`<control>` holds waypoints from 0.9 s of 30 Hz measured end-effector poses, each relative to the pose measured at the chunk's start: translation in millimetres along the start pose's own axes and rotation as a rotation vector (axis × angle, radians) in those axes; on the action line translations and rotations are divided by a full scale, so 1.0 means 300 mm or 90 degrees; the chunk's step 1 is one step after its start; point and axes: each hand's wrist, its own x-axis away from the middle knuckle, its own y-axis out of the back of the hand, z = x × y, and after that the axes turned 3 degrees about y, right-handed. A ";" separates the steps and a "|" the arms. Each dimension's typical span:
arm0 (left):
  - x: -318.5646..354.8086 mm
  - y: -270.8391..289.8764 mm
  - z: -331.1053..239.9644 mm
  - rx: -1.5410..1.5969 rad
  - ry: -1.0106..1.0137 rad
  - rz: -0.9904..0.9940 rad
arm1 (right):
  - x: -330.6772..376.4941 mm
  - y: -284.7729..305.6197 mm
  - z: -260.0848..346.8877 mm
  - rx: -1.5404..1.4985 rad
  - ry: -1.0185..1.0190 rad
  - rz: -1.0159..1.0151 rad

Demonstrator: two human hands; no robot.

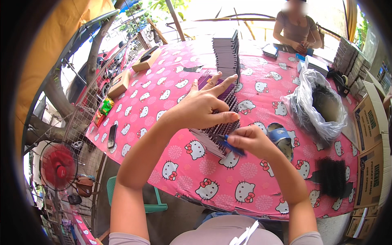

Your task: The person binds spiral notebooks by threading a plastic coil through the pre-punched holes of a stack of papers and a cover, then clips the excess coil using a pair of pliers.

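Note:
A row of spiral-bound notebooks [206, 143] with pale page edges and dark coils lies in front of me on the pink patterned tablecloth [175, 151]. My left hand [204, 107] rests over the row with its fingers spread, the far ones reaching onto a purple cover. Closed around blue-handled pliers [233, 146], my right hand [251, 141] is at the near right end of the row. The dark jaws of the pliers point left at the coils. Whether they touch a coil, I cannot tell. Just behind stands a tall stack of dark-edged notebooks [226, 55].
Right of my right hand lies a round, blue-banded object [280, 138]. Farther right are a clear plastic bag [304, 96] of black coils, a black coil bundle [331, 175] and cardboard boxes [369, 118]. A phone [112, 136] lies left; another person [295, 30] sits across.

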 end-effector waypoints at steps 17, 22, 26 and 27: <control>-0.081 0.071 -0.045 -0.185 -0.258 0.037 | 0.104 -0.043 -0.037 0.644 0.334 -0.199; -0.078 0.055 -0.041 -0.092 -0.251 0.206 | 0.097 -0.051 -0.045 0.716 0.406 -0.250; -0.070 0.037 -0.029 -0.045 -0.243 0.183 | 0.088 -0.054 -0.037 0.757 0.456 -0.288; -0.067 0.032 -0.027 -0.030 -0.239 0.176 | 0.084 -0.055 -0.033 0.777 0.448 -0.302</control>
